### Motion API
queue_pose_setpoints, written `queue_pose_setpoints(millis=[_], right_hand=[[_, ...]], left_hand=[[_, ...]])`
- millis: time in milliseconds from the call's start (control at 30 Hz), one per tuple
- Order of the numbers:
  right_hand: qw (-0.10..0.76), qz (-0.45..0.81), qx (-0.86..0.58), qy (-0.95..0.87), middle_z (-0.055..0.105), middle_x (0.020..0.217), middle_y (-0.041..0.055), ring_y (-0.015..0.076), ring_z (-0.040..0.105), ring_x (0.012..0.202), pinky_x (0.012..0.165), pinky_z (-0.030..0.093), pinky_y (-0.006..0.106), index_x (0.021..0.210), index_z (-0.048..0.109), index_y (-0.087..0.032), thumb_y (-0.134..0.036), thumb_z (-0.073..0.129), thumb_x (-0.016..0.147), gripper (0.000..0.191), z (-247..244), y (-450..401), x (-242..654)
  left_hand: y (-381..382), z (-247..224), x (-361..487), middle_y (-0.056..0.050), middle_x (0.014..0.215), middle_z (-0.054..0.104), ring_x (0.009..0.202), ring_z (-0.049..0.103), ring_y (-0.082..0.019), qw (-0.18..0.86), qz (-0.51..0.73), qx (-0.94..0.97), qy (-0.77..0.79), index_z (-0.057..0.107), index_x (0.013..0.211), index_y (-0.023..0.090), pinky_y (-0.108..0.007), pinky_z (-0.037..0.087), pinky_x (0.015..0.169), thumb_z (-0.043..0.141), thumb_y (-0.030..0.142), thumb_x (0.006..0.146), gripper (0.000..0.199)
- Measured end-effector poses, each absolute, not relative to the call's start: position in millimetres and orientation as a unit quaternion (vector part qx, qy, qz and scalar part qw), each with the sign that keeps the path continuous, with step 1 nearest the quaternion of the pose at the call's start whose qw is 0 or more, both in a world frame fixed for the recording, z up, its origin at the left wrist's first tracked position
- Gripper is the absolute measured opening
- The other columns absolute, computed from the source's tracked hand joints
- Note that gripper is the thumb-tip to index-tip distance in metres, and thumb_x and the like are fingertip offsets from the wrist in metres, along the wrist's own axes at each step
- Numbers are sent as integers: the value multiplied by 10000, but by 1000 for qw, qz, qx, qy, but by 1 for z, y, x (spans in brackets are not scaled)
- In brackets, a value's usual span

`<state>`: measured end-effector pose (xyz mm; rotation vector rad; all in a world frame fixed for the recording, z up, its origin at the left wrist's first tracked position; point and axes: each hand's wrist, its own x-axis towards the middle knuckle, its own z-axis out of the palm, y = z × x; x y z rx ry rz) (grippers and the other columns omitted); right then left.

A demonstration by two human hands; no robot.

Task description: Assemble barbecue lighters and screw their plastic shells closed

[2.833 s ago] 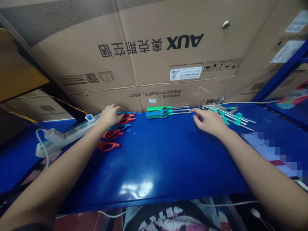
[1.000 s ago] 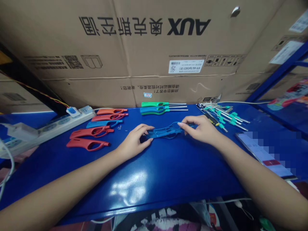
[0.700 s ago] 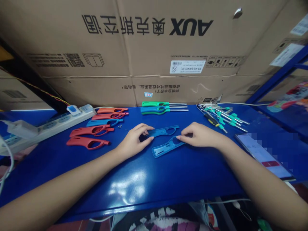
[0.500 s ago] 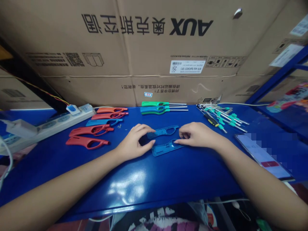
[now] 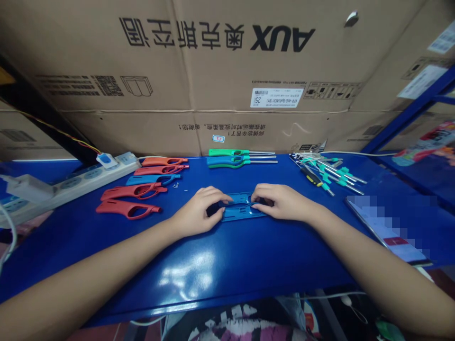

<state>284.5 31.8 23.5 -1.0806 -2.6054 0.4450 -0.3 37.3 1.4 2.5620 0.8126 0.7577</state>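
Observation:
Two blue lighter shell halves (image 5: 239, 213) lie side by side on the blue table, their inner sides facing up. My left hand (image 5: 197, 213) curves around their left ends, its forefinger on the far half and its thumb at the near half. At the trigger-loop ends, my right hand (image 5: 280, 201) has its fingers on the far half and its thumb on the near one. The fingers partly cover the loops. A few tiny screws (image 5: 175, 185) lie beyond my left hand.
Several lighter shells (image 5: 128, 208), red, orange and blue, lie at left beside a power strip (image 5: 76, 182). Assembled lighters (image 5: 227, 161) rest at the back. Metal lighter rods (image 5: 341, 173) and a screwdriver (image 5: 311, 176) are at right, near a phone (image 5: 389, 232). A cardboard box (image 5: 220, 66) stands behind.
The two blue shell halves have come closer together and now lie nearly parallel. My right hand has shifted slightly left over their loop ends; my left hand has barely moved.

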Motion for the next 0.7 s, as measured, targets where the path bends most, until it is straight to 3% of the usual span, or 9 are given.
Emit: queue_pose_setpoints(millis=[300, 533, 633, 700], right_hand=[[137, 175, -356, -908, 644, 923, 13, 130, 549, 717, 645, 411, 256, 960, 621, -212, -238, 619, 904, 61, 34, 27, 287], [151, 174, -360, -904, 658, 978, 23, 133, 564, 728, 661, 440, 262, 1039, 631, -226, -338, 622, 932, 155, 32, 28, 288], [191, 122, -391, -892, 684, 1026, 48, 158, 603, 775, 716, 475, 288, 1094, 643, -226, -406, 591, 949, 237, 33, 41, 307], [205, 24, -495, -844, 701, 1061, 75, 204, 638, 862, 769, 482, 327, 1060, 662, -214, -367, 541, 957, 221, 35, 52, 329]], left_hand=[[36, 5, -2, -82, 1178, 698, 1129, 623, -248, 181, 241, 909, 286, 642, 1193, 198, -458, 469, 1041, 553, 167, 893, 314], [34, 9, -2, -92, 1202, 687, 1156, 610, -258, 167, 237, 914, 284, 639, 1213, 204, -458, 458, 1044, 530, 198, 926, 307], [31, 9, -1, -97, 1230, 684, 1180, 611, -261, 150, 243, 918, 275, 624, 1238, 212, -453, 440, 1054, 562, 291, 954, 301], [29, 10, 0, -93, 1247, 685, 1196, 613, -261, 141, 236, 926, 260, 614, 1256, 221, -446, 433, 1061, 587, 344, 953, 328]])
